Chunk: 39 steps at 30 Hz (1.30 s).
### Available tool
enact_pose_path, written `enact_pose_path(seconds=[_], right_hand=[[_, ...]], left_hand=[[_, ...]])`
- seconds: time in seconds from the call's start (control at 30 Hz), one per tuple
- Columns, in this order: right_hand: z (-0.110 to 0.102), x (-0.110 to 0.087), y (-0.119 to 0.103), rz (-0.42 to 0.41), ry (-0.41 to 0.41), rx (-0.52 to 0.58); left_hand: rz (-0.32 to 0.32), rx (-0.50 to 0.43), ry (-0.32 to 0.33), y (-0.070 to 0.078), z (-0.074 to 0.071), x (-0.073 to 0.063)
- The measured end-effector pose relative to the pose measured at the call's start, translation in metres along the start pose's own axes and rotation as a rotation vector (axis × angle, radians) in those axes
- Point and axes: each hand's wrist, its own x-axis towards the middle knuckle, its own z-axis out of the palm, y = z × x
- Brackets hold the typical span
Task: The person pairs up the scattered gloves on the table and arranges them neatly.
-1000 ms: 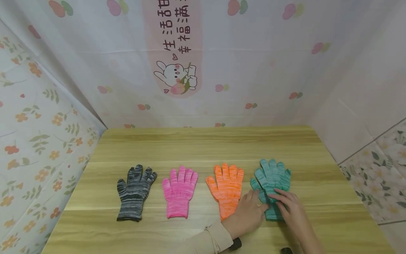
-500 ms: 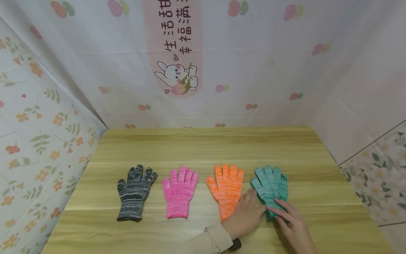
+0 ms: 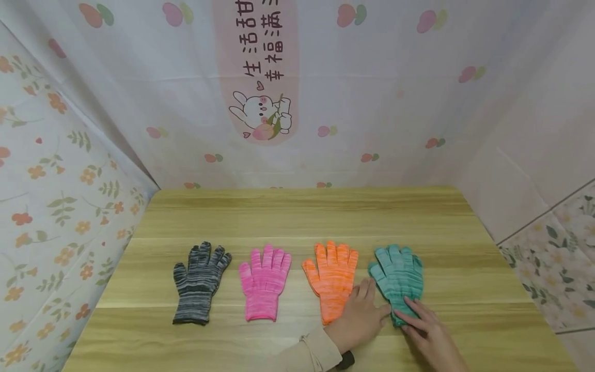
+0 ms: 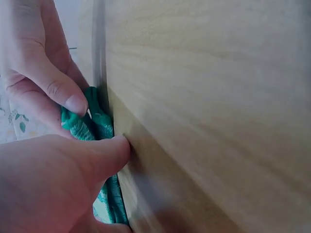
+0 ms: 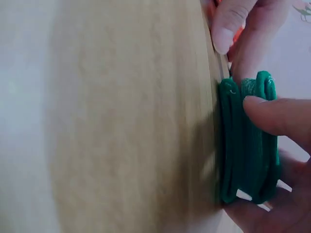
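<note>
A pair of green knitted gloves (image 3: 401, 274) lies on the table at the right end of a row, one glove over the other. Their cuffs (image 5: 255, 141) show as two layers in the right wrist view. My right hand (image 3: 429, 333) pinches the upper cuff, with the thumb at its edge and fingers over the top. At the cuff's left side, my left hand (image 3: 360, 320) rests with its fingers extended, thumb tip right beside the green cloth. Its thumb (image 4: 109, 153) crosses in front of the cuffs in the left wrist view. The left hand partly covers the orange glove's cuff.
To the left lie an orange glove (image 3: 332, 276), a pink glove (image 3: 265, 284) and a black-and-grey glove (image 3: 200, 284), fingers pointing away from me. They rest on a wooden table (image 3: 260, 212). A printed curtain (image 3: 372, 93) hangs behind its back edge.
The upper green glove has come down and slightly left, so it now covers the lower one more fully. My right hand moved down with it; my left hand stayed almost still.
</note>
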Motion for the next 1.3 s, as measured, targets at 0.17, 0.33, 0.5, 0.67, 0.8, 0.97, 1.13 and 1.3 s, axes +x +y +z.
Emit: enact_pose_path(seconds=[0.17,0.33,0.5,0.67,0.8,0.97,1.13,1.3], right_hand=[[-0.003,0.002,0.003,0.011,-0.054,0.035],[-0.006,0.003,0.006,0.044,-0.085,0.027],[-0.009,0.008,0.003,0.105,-0.137,0.009],[-0.009,0.008,0.001,0.126,-0.143,0.042],[-0.009,0.007,-0.002,0.154,-0.140,0.049],[-0.010,0.003,-0.003,0.203,-0.175,0.099],[-0.009,0.000,-0.002,0.192,-0.165,0.128],[-0.008,0.001,-0.002,0.215,-0.175,0.123]], left_hand=[[0.001,0.034,-0.005,0.000,0.000,0.001],[-0.006,0.010,0.001,0.003,0.001,0.003],[-0.024,-0.023,-0.016,0.004,0.002,0.004],[-0.076,-0.020,0.022,0.006,0.009,0.007],[-0.149,-0.026,0.097,0.007,0.012,0.007],[-0.170,-0.004,0.089,0.009,0.009,0.007],[-0.132,0.118,0.053,0.010,0.010,0.006],[-0.105,0.086,0.064,0.013,0.012,0.005]])
